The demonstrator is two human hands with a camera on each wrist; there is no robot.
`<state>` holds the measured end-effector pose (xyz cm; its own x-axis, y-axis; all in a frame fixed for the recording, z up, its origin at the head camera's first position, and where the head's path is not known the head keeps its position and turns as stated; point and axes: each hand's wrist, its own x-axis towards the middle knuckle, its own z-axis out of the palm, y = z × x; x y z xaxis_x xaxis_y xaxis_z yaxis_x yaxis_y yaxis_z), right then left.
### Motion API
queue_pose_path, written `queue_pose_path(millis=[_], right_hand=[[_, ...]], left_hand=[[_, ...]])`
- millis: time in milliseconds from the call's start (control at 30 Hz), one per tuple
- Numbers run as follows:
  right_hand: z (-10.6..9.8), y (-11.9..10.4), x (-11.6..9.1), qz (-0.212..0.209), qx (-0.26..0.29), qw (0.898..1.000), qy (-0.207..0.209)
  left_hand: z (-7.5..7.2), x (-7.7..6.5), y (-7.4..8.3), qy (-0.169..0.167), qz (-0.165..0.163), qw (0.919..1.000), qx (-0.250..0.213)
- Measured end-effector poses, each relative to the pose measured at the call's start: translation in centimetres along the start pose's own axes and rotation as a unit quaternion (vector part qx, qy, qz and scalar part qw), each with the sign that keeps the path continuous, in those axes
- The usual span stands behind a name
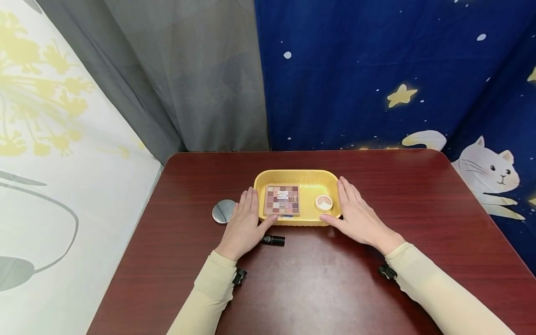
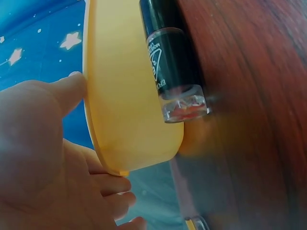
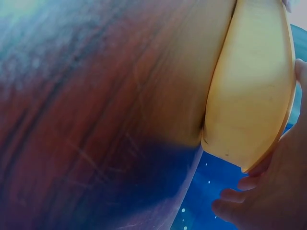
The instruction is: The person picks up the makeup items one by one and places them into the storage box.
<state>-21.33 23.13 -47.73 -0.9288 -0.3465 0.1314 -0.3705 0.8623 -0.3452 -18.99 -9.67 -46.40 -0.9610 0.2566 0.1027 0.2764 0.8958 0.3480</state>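
Both hands are on the yellow tray (image 1: 307, 188), one at each short end. The left hand (image 1: 244, 228) has its fingers pretty much straight along the left end, thumb out over the near rim; the right hand (image 1: 361, 217) mirrors it on the right. Neither is curled into a fist, just flat-ish contact with the plastic.

The tray sits toward the far edge of the dark red wood table (image 1: 318, 288), with a strip of wood between it and the curtains. There's way more tabletop on the near side, between the forearms, and a wide stretch right of the right hand. Left side's tighter: a round mirror (image 1: 223, 211) is just beside the left hand, and a black lipstick tube (image 1: 274, 240) lies by the near wall, partly behind that hand.

Inside, the eyeshadow palette (image 1: 282, 201) is at the left end and a three-shade makeup pot (image 1: 324, 203) at the right, gap between them.

Writing: white lettering on the palette, too small to trust. The tube has a white triangular logo plus tiny upside-down print, can't read the brand.
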Motion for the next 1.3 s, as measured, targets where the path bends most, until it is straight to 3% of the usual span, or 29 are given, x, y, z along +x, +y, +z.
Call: queue_pose_path(millis=[367,667,967,1300], right_hand=[[0.0,0.0,0.0,0.001,0.002,1.000,0.001],[-0.1,-0.1,0.1,0.000,0.003,1.000,-0.005],[0.1,0.0,0.0,0.010,0.004,1.000,-0.002],[0.2,0.1,0.0,0.012,0.004,1.000,-0.002]], left_hand=[[-1.0,-0.1,-0.8,0.041,0.007,0.9991,0.002],[-2.6,0.4,-3.0,0.076,-0.021,0.9966,0.023],[-3.6,0.9,-4.8,0.055,-0.022,0.9973,0.043],[-3.6,0.7,-6.2,-0.020,-0.031,0.9971,0.067]])
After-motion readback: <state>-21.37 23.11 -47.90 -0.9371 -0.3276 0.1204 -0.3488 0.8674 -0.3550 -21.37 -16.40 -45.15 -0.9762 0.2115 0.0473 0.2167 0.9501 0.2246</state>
